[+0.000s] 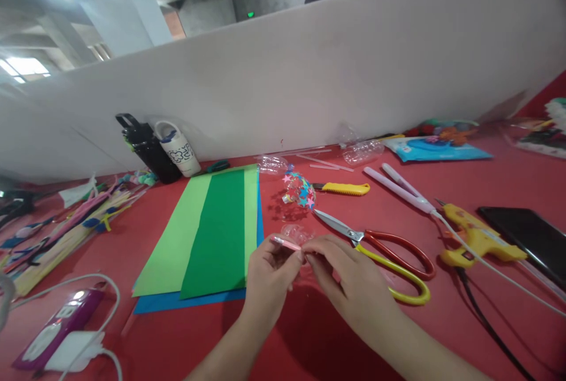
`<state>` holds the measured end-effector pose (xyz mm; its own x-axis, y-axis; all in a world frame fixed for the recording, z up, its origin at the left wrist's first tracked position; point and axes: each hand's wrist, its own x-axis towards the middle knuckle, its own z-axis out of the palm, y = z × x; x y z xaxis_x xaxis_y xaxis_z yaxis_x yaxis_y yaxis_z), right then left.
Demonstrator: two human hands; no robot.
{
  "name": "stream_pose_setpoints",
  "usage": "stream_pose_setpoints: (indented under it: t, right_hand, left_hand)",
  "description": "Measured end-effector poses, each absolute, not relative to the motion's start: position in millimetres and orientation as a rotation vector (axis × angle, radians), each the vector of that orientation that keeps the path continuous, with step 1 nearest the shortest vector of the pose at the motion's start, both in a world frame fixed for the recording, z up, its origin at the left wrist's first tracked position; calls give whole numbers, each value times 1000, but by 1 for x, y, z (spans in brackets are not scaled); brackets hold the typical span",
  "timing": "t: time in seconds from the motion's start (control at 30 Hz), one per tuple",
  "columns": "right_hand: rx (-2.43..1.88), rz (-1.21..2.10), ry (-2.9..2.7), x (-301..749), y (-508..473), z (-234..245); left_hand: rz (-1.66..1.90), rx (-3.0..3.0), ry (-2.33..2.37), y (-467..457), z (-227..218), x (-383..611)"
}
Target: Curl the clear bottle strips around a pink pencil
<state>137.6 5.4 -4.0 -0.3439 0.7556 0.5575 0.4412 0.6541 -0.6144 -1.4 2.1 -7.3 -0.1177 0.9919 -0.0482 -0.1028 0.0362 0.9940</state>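
Observation:
A short, thin pink piece [286, 243] with a paler left end, like a bit of straw or rolled strip, is held between my hands. My left hand [273, 272] has it pinched between thumb and fingers. At its right end the fingertips of my right hand [347, 272] are pressed together; whether they grip it or something smaller is hidden. A clear plastic piece [295, 231] shows just behind my fingers, partly covered. Farther back lies a clear plastic part covered in coloured stars [300, 190]. Scissors [354, 235] with red and yellow handles lie open beside my right hand.
Green and blue sheets [212, 233] lie left. A yellow cutter [345, 189], pink straws [325, 163], a pink flat iron [402, 189], a yellow glue gun [477, 236] and a phone [526, 239] lie behind and right. Corded power strip [59, 328] front left; bottles [152, 151] by the white partition.

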Motion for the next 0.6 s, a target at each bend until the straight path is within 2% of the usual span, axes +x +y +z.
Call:
stream_pose_setpoints:
  t: [0.6]
  right_hand:
    - [-937,486,-1985,138,0,-1]
  left_hand:
    - [1347,1093,1218,-1,-3,0]
